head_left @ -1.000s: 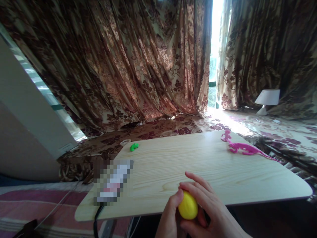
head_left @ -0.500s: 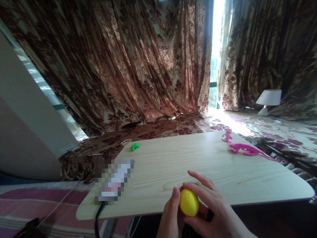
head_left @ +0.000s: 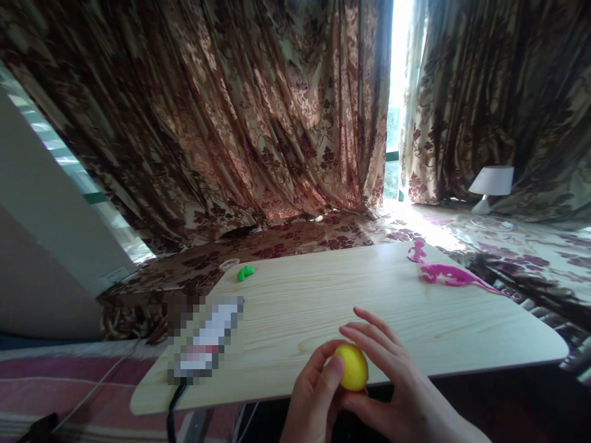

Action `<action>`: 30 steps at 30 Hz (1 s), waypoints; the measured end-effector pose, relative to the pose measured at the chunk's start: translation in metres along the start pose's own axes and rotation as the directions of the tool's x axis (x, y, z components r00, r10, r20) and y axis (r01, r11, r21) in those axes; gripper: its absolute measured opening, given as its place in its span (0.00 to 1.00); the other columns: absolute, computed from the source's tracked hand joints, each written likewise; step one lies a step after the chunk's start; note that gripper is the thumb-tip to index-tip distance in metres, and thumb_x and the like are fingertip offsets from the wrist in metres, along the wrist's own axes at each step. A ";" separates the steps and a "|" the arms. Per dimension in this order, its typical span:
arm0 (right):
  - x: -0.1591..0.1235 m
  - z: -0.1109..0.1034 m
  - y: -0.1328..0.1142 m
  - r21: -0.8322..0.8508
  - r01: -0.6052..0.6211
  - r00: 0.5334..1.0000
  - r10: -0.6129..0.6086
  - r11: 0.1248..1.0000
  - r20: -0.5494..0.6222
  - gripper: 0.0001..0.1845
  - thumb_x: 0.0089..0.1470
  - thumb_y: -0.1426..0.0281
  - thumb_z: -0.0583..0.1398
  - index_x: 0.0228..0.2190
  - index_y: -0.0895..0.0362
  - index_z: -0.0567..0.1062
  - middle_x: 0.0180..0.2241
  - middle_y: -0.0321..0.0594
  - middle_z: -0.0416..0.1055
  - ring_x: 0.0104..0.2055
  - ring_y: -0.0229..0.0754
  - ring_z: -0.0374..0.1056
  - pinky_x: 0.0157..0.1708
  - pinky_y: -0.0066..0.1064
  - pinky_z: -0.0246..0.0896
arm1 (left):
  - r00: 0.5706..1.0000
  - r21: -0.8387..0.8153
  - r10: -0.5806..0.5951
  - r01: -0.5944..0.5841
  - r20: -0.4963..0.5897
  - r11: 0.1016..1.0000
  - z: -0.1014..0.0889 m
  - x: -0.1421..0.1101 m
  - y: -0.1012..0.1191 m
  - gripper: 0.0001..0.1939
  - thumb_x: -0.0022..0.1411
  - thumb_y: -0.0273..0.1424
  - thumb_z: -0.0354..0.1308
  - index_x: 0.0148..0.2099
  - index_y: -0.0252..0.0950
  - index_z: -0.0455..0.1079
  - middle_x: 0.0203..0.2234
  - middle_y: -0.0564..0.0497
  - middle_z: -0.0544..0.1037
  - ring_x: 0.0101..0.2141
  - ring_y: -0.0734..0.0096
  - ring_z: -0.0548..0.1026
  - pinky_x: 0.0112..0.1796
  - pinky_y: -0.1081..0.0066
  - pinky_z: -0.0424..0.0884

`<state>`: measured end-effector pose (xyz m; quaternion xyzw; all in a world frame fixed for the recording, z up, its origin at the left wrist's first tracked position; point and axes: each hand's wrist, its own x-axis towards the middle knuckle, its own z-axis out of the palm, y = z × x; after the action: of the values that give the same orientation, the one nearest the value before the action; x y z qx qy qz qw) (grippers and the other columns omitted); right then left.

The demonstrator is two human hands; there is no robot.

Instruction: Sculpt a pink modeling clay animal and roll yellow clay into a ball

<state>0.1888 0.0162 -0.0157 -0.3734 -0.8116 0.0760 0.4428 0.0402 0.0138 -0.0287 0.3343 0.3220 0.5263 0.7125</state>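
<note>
Both my hands hold a small yellow egg-shaped ball (head_left: 353,367) at the near edge of a light wooden table (head_left: 300,307). My left hand (head_left: 314,397) presses its thumb and fingers on the ball's left side. From the right, my right hand (head_left: 392,387) wraps round it, its fingers curved over the top. A pink toy lizard (head_left: 443,272) lies at the table's far right. At the far left corner rests a small green piece (head_left: 244,272).
A blurred-out flat object (head_left: 205,338) with a dark cable lies on the table's left side. Patterned brown curtains hang behind, and similar cloth covers the surface beyond the table. A white lamp (head_left: 490,183) stands at the back right. A striped cloth lies lower left.
My left thumb and fingers have shifted up over the ball's left side, and the ball has risen slightly towards the table edge. The view has drifted a little.
</note>
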 end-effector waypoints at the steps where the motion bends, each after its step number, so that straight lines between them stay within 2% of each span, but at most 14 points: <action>1: 0.000 -0.002 0.000 -0.010 -0.010 1.000 0.010 1.000 0.010 0.34 0.44 0.71 0.65 0.53 0.57 0.63 0.52 0.48 0.65 0.60 0.53 0.52 0.55 0.46 0.56 | 1.000 -0.004 -0.009 0.009 -0.004 1.000 0.000 0.000 0.000 0.19 0.54 0.41 0.60 0.43 0.34 0.71 0.32 0.46 0.77 0.34 0.64 0.75 0.35 0.68 0.69; 4: 0.000 -0.010 0.000 0.025 -0.021 0.998 0.019 0.999 0.062 0.29 0.45 0.72 0.64 0.51 0.55 0.66 0.49 0.45 0.66 0.56 0.50 0.56 0.53 0.42 0.59 | 1.000 0.072 0.003 -0.005 0.021 0.997 0.000 -0.001 0.002 0.19 0.57 0.42 0.56 0.44 0.32 0.71 0.35 0.42 0.77 0.36 0.61 0.75 0.36 0.66 0.69; 7: 0.001 -0.014 -0.002 0.091 -0.061 0.994 0.053 0.994 0.091 0.22 0.47 0.72 0.64 0.46 0.54 0.69 0.44 0.43 0.69 0.50 0.46 0.63 0.49 0.36 0.63 | 0.993 0.198 0.115 -0.113 0.004 0.974 0.001 -0.002 0.005 0.19 0.54 0.39 0.60 0.45 0.33 0.72 0.40 0.42 0.77 0.41 0.61 0.74 0.41 0.67 0.68; 10: 0.001 -0.015 -0.004 0.129 -0.123 0.989 0.111 0.984 0.094 0.25 0.47 0.74 0.63 0.48 0.53 0.68 0.46 0.42 0.68 0.47 0.43 0.66 0.47 0.31 0.64 | 0.980 0.244 0.195 -0.180 -0.037 0.953 0.004 -0.005 0.009 0.18 0.50 0.36 0.64 0.44 0.36 0.73 0.40 0.44 0.78 0.43 0.61 0.73 0.43 0.70 0.68; 13: -0.001 -0.016 -0.006 0.187 -0.144 0.986 0.124 0.972 0.114 0.26 0.48 0.74 0.62 0.50 0.52 0.67 0.47 0.41 0.66 0.47 0.42 0.66 0.47 0.29 0.64 | 0.983 0.232 0.185 -0.175 -0.019 0.957 0.007 -0.008 0.010 0.19 0.49 0.35 0.65 0.44 0.36 0.73 0.40 0.45 0.78 0.43 0.60 0.74 0.41 0.70 0.69; 16: -0.003 -0.018 -0.008 0.269 -0.159 0.983 0.126 0.950 0.134 0.22 0.50 0.72 0.62 0.48 0.52 0.68 0.44 0.40 0.67 0.45 0.40 0.67 0.45 0.27 0.64 | 0.986 0.239 0.155 -0.164 0.055 0.957 0.003 -0.012 0.010 0.22 0.47 0.34 0.66 0.46 0.37 0.72 0.38 0.45 0.79 0.41 0.61 0.75 0.39 0.71 0.70; 19: -0.001 -0.015 0.000 0.312 -0.172 0.980 0.131 0.934 0.147 0.20 0.52 0.70 0.62 0.47 0.51 0.69 0.43 0.39 0.68 0.44 0.39 0.67 0.44 0.26 0.64 | 0.986 0.380 0.125 -0.159 0.112 0.911 -0.006 -0.003 0.014 0.19 0.50 0.34 0.64 0.46 0.37 0.71 0.36 0.47 0.79 0.37 0.64 0.76 0.38 0.71 0.71; 20: 0.002 -0.012 0.007 0.308 -0.174 0.980 0.134 0.935 0.147 0.19 0.52 0.70 0.62 0.47 0.51 0.69 0.42 0.38 0.69 0.44 0.39 0.67 0.44 0.27 0.64 | 0.984 0.465 0.118 -0.168 0.135 0.869 -0.009 0.005 0.016 0.19 0.52 0.34 0.62 0.47 0.37 0.71 0.36 0.47 0.79 0.36 0.65 0.76 0.38 0.70 0.71; 22: 0.010 -0.002 0.027 0.259 -0.171 0.981 0.140 0.951 0.134 0.17 0.52 0.71 0.61 0.46 0.52 0.70 0.42 0.38 0.69 0.43 0.39 0.67 0.44 0.28 0.63 | 0.970 0.673 0.132 -0.236 0.203 0.701 -0.017 0.030 0.020 0.18 0.55 0.33 0.59 0.49 0.37 0.69 0.36 0.48 0.79 0.37 0.66 0.75 0.39 0.69 0.71; 23: 0.015 0.005 0.039 0.211 -0.171 0.980 0.146 0.962 0.132 0.17 0.52 0.73 0.60 0.45 0.52 0.70 0.43 0.39 0.68 0.43 0.40 0.67 0.44 0.30 0.63 | 0.948 0.760 0.190 -0.320 0.257 0.565 -0.021 0.046 0.022 0.18 0.55 0.31 0.58 0.49 0.37 0.70 0.38 0.48 0.78 0.39 0.66 0.75 0.41 0.68 0.70; 24: 0.019 0.012 0.052 0.156 -0.166 0.981 0.147 0.974 0.126 0.17 0.51 0.75 0.60 0.45 0.53 0.70 0.43 0.40 0.68 0.44 0.41 0.67 0.45 0.31 0.62 | 0.913 0.837 0.258 -0.396 0.315 0.379 -0.024 0.062 0.023 0.18 0.55 0.30 0.58 0.49 0.38 0.70 0.41 0.48 0.77 0.42 0.65 0.73 0.45 0.66 0.68; 27: 0.026 0.027 0.084 0.031 -0.151 0.975 0.143 0.988 0.168 0.22 0.49 0.78 0.58 0.47 0.53 0.69 0.46 0.41 0.68 0.45 0.43 0.66 0.46 0.34 0.61 | 0.878 0.870 0.321 -0.436 0.355 0.231 -0.034 0.101 0.021 0.17 0.49 0.25 0.61 0.44 0.39 0.73 0.43 0.48 0.75 0.46 0.62 0.70 0.51 0.62 0.62; 30: 0.028 0.024 0.099 0.031 -0.119 0.962 0.107 0.992 0.252 0.24 0.50 0.78 0.56 0.50 0.53 0.68 0.49 0.42 0.66 0.49 0.44 0.65 0.49 0.35 0.60 | 0.859 0.874 0.340 -0.456 0.382 0.169 -0.041 0.114 0.014 0.17 0.47 0.24 0.61 0.42 0.40 0.74 0.38 0.50 0.75 0.44 0.62 0.69 0.49 0.61 0.63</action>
<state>0.2142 0.1103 -0.0569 -0.3963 -0.8364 0.1660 0.3403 0.0266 0.1323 -0.0531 0.7849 0.4337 0.3810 0.2253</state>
